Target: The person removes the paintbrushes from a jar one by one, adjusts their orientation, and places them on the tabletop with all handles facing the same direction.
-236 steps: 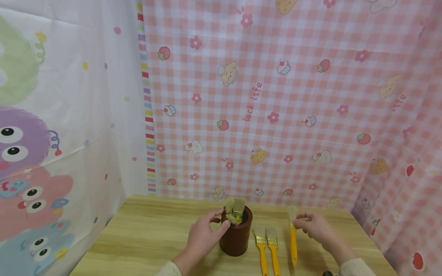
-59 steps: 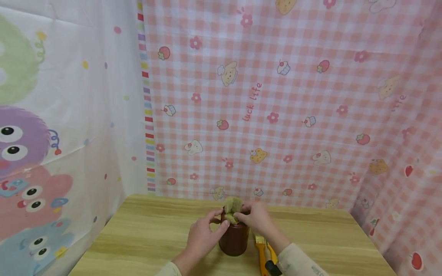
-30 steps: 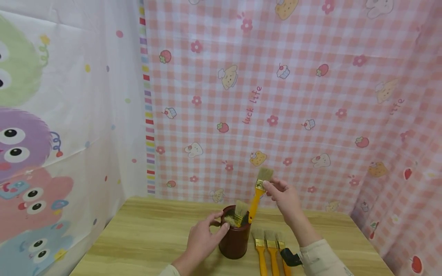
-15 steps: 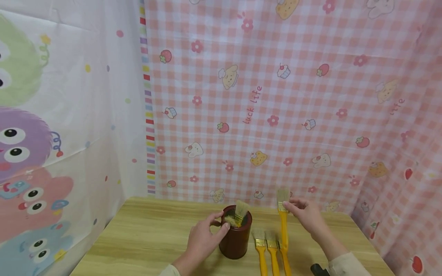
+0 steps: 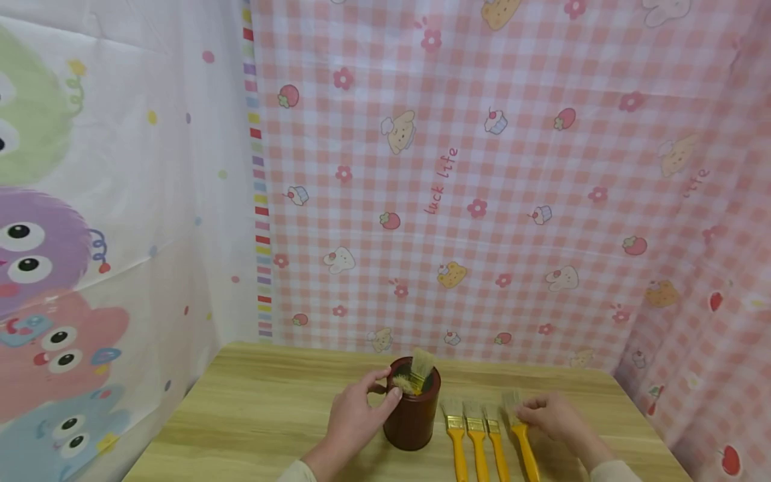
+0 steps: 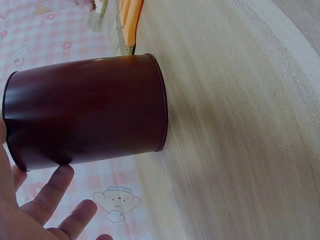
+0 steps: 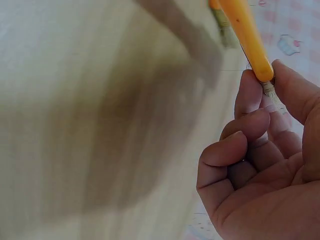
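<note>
A dark brown cylindrical cup (image 5: pixel 412 425) stands upright on the table. My left hand (image 5: pixel 358 412) holds its rim from the left, thumb in front; in the left wrist view the fingers (image 6: pixel 52 192) touch the cup's side. Bristle ends of paintbrushes (image 5: pixel 421 365) stick out of the cup; their handles are hidden inside. To the right, my right hand (image 5: pixel 557 418) pinches a yellow-handled paintbrush (image 5: pixel 526 452) near its metal band, bristles pointing away. In the right wrist view, thumb and forefinger meet at the brush (image 7: pixel 247 37).
Between the cup and my right hand, three yellow-handled paintbrushes (image 5: pixel 477 445) lie side by side, bristles toward the back. The wood-grain table (image 5: pixel 253 415) ends at a pink checked cloth (image 5: pixel 361 268). A white patterned cloth (image 5: pixel 150 234) hangs at the left.
My right hand has drawn a paintbrush out of the cup, carried it right and lowered it to the table beside the row, which has grown from two brushes to three. My left hand stays on the cup.
</note>
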`<state>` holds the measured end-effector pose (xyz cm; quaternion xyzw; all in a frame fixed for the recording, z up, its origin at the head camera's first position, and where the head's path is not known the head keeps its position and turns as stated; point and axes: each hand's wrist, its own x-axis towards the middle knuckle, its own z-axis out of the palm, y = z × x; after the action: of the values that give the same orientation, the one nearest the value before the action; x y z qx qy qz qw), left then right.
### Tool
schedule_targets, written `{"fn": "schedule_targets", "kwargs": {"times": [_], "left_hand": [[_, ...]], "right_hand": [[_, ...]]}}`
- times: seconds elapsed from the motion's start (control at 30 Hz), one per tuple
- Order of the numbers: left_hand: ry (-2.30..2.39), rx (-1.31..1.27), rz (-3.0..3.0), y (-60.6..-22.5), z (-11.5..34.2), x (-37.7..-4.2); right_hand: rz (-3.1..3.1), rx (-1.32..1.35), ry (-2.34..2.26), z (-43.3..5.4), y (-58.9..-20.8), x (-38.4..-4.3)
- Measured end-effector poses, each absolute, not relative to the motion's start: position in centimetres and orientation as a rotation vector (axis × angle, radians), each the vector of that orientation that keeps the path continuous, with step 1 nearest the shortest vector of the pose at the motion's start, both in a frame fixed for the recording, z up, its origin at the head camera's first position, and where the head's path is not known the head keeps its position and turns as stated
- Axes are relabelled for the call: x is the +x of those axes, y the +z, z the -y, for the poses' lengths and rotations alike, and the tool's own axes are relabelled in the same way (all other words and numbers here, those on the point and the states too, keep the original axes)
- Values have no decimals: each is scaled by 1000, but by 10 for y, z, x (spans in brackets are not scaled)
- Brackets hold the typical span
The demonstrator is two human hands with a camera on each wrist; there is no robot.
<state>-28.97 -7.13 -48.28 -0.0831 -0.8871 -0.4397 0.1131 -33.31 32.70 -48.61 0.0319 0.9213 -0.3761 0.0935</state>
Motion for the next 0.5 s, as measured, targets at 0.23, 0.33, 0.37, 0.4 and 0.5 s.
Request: {"fn": "schedule_targets", "kwargs": {"times": [0.23, 0.33, 0.37, 0.4, 0.5], "left_hand": [[-1280, -241, 2606, -483, 71, -290], [-1272, -241, 2601, -483, 71, -290], [-1269, -241, 2600, -483, 71, -290], [-1270, -242, 2598, -483, 71, -290], [-1273, -246, 2598, -483, 71, -290]], "right_hand": [[-2735, 131, -1117, -329, -505, -335], [-2716, 160, -1142, -327, -509, -335], [-2699, 173, -1160, -326, -511, -335], [-2678, 183, -1183, -325, -512, -334], [-2634, 218, -1228, -324, -515, -333]]}}
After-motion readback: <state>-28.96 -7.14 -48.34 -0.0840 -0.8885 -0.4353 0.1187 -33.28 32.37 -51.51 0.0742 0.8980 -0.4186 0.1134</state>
